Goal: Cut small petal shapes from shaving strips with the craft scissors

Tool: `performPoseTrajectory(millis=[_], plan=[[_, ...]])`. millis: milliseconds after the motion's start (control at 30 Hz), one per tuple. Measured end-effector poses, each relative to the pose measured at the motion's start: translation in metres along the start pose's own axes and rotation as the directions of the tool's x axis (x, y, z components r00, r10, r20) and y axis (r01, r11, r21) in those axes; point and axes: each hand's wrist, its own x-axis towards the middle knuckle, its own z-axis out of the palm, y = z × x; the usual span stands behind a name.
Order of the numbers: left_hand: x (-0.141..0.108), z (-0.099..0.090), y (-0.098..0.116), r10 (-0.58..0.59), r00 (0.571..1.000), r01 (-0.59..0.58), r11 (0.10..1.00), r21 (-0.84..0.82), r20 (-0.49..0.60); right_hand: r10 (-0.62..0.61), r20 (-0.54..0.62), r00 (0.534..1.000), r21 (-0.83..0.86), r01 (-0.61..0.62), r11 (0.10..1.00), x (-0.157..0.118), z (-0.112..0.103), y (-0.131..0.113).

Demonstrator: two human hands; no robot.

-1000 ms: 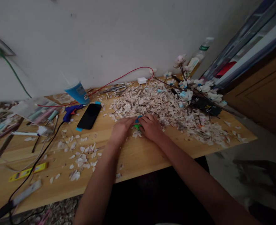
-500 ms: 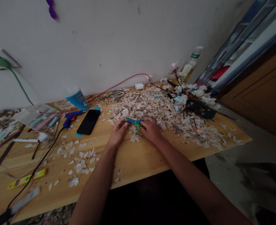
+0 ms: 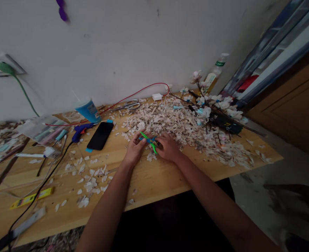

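Between my two hands are small plastic scissors (image 3: 150, 140), one half blue and one half green, with the halves crossed and spread apart. My right hand (image 3: 168, 147) is closed around the blue end on the right. On the other side, my left hand (image 3: 135, 146) pinches the blue part near its left end, thumb on top. The green half slants between the hands, one end pointing up and left, the other toward me. Just beyond lies a wide heap of pale dried petals (image 3: 162, 117), and a small cluster of petals (image 3: 151, 156) lies below the scissors.
Left are a black phone (image 3: 100, 135), a blue glue gun (image 3: 79, 132), a blue cup (image 3: 89, 111) and a yellow box (image 3: 31, 198). Metal scissors (image 3: 132, 104) lie behind. Flowering branches (image 3: 217, 101) and a bottle (image 3: 214, 75) stand back right. Cables cross the left side.
The green half of the scissors has swung out from the blue half, so they now cross widely. Both hands stay in nearly the same place; the view has shifted slightly.
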Motion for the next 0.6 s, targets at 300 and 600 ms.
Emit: performPoseTrajectory(millis=[300, 600], plan=[[0.000, 0.000, -0.005, -0.080, 0.993, 0.080, 0.997, 0.012, 0.084, 0.037, -0.082, 0.996, 0.056, -0.033, 0.998, 0.000, 0.006, 0.008], [0.000, 0.001, -0.007, -0.023, 1.000, 0.020, 0.984, 0.174, 0.016, 0.217, -0.267, 0.939, 0.452, -0.077, 0.889, 0.003, 0.010, 0.014]])
